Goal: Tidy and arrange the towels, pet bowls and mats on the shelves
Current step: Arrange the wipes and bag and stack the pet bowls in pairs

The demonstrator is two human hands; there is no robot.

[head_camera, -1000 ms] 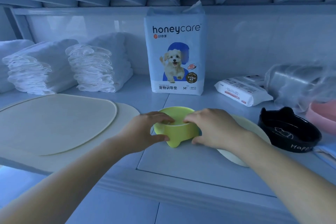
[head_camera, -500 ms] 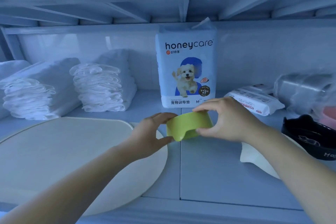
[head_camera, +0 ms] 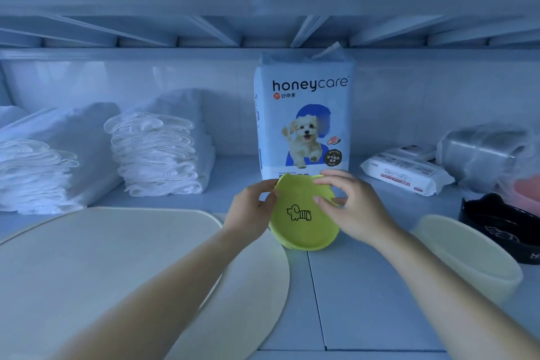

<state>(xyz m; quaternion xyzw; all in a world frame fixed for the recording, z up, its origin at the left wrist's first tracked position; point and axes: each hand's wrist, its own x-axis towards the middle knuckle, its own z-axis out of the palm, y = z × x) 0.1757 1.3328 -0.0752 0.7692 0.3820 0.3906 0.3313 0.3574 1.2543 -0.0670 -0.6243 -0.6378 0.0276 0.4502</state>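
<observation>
A yellow-green pet bowl with a small dog drawing inside is tilted up toward me, above the shelf in front of the training-pad pack. My left hand grips its left rim and my right hand pinches its upper right rim. Two cream mats lie overlapped on the shelf at the left, and another cream mat lies at the right. Two stacks of folded white towels sit at the back left. A black pet bowl and a pink bowl stand at the far right.
A tall "honeycare" training-pad pack stands at the back centre. A flat wipes pack and a clear plastic-wrapped bundle lie at the back right. The upper shelf's ribbed underside hangs low overhead.
Both hands lifted the yellow-green bowl off the right mat, carried it toward the pad pack and tipped it so its inside faces me. The view moved closer to the shelf.
</observation>
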